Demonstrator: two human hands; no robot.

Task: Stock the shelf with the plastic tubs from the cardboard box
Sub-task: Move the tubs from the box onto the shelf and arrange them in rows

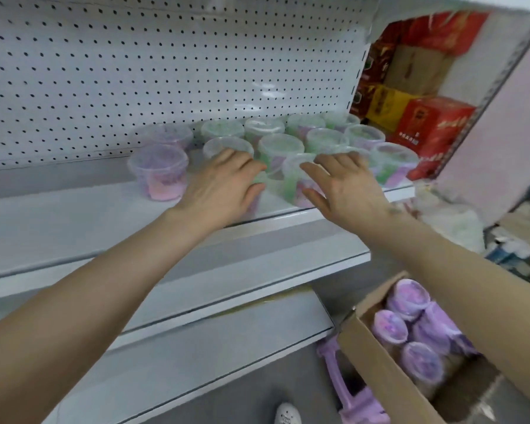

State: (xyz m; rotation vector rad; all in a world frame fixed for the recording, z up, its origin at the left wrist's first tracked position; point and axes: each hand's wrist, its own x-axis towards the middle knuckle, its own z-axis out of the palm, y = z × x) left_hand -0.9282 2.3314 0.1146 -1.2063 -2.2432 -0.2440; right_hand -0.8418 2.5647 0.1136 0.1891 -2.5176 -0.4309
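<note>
The left hand covers almost all of one plastic tub, so its grip cannot be told. The right hand hides part of a second tub. At 5 o'clock, the cardboard box is cut by the bottom edge and crossed by the right forearm. At 2 o'clock, the print on the red cartons is too blurred to read.

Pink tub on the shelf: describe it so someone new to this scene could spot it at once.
Below the white pegboard panel, clear tubs stand clustered on the shelf. The pink tub is the front one at the cluster's far left, left of the left hand. Its neighbours show green or purple; it alone holds pale pink, and no hand touches it.
</note>
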